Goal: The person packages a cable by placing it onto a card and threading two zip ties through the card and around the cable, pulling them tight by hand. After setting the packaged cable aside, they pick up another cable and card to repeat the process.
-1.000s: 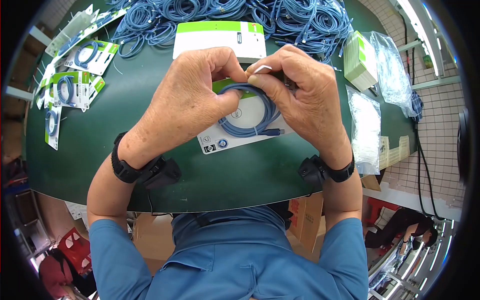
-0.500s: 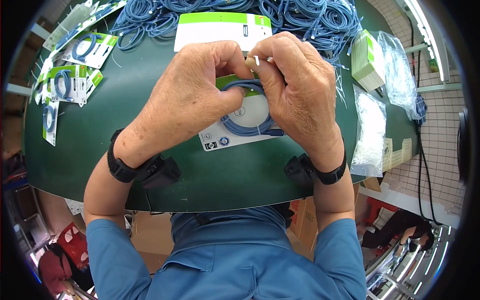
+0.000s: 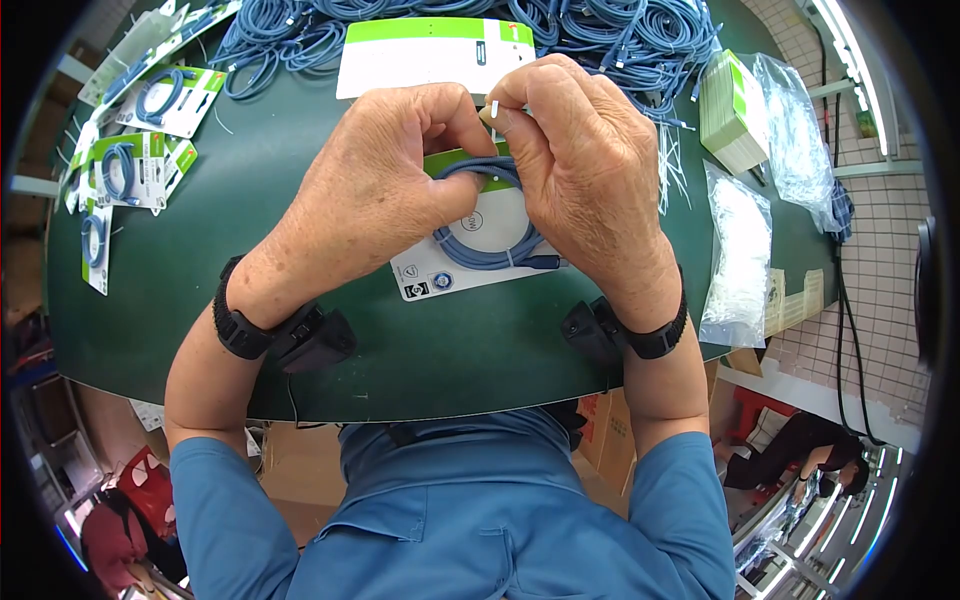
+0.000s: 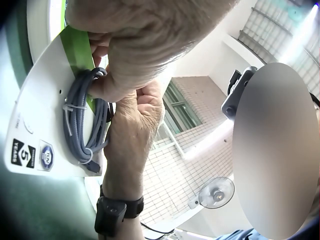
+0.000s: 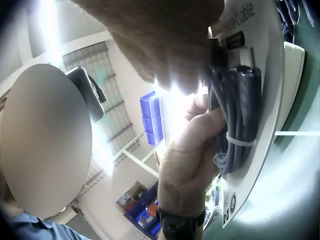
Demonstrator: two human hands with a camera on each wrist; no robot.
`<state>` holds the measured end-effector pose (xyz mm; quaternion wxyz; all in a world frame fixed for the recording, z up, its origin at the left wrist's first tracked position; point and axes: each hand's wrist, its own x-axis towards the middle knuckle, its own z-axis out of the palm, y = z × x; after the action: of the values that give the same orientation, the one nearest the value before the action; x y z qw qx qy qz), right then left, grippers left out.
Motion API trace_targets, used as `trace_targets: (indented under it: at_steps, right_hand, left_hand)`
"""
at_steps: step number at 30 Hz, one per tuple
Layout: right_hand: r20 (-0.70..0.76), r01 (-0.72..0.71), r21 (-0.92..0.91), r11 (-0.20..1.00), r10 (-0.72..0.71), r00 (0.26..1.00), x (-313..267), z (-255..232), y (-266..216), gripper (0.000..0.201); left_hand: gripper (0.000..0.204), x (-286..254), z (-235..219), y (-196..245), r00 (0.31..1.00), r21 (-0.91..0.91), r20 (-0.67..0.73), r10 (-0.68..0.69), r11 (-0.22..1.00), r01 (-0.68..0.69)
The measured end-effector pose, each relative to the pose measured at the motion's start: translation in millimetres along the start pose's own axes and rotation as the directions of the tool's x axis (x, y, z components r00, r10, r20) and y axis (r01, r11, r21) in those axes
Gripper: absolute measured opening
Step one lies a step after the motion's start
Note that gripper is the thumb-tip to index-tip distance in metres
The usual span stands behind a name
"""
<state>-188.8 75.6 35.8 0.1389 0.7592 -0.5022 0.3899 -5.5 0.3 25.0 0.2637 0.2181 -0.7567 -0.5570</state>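
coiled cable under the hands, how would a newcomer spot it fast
Over the green table, look between the left hand and right hand. There, a blue coiled cable sits against a printed card. Unlike the carded cables at left and the heaped cables beyond, it alone has hands over it.

Head view downward from above, close wrist views upward, coiled cable (image 4: 78, 125) in all

Above the desk (image 3: 460, 350), a cable coil (image 3: 488, 260) lies against a card (image 3: 506, 216) between left hand (image 3: 385, 190) and right hand (image 3: 590, 155), a small strip (image 3: 494, 109) in the latter's grip. Behind: card pile (image 3: 430, 68), then cable heap (image 3: 640, 45); carded cables (image 3: 118, 172) at far left. Right side: loose ties (image 3: 672, 170), then filled bag (image 3: 738, 265), with card stack (image 3: 735, 115) behind that bag, second bag (image 3: 795, 140) right of the stack.
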Motion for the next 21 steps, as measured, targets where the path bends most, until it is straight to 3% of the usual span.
trace_targets:
  at_steps: [5, 8, 11, 15, 19, 21]
  right_hand:
    - [0.018, -0.033, -0.009, 0.999, 0.034, 0.999, -1.6, 2.5, -1.3, 0.009]
    - [0.034, -0.056, -0.01, 0.998, 0.056, 0.998, -3.1, 3.0, -1.7, 0.011]
    - [0.011, -0.146, 0.203, 0.968, 0.146, 0.989, -2.6, 5.0, -2.3, 0.012]
    - [-0.022, -0.003, 0.2, 0.98, 0.007, 1.0, 3.0, 0.1, 0.1, 0.014]
    - [0.099, 0.017, 0.028, 0.999, -0.019, 0.995, 2.8, -17.2, -8.2, 0.017]
    - [0.117, 0.004, 0.061, 0.998, -0.012, 0.993, 1.5, -19.8, -12.2, 0.019]
  left_hand:
    - [0.018, 1.2, -0.1, -6.2, 0.998, 0.019, 0.001, 0.064, 0.998, -0.064]
    - [0.017, 1.0, -2.4, -3.1, 0.999, 0.025, 0.02, 0.029, 0.999, -0.029]
    - [0.015, 2.6, -3.4, -2.8, 0.999, 0.02, 0.006, 0.033, 0.999, -0.034]
    - [0.014, 3.9, -3.6, -6.5, 0.998, -0.01, -0.034, 0.046, 0.999, -0.046]
    - [0.015, 4.7, -4.6, -10.8, 1.0, -0.022, -0.029, 0.002, 1.0, -0.003]
    - [0.017, 5.8, -5.2, -11.7, 0.999, 0.002, -0.031, 0.014, 1.0, -0.014]
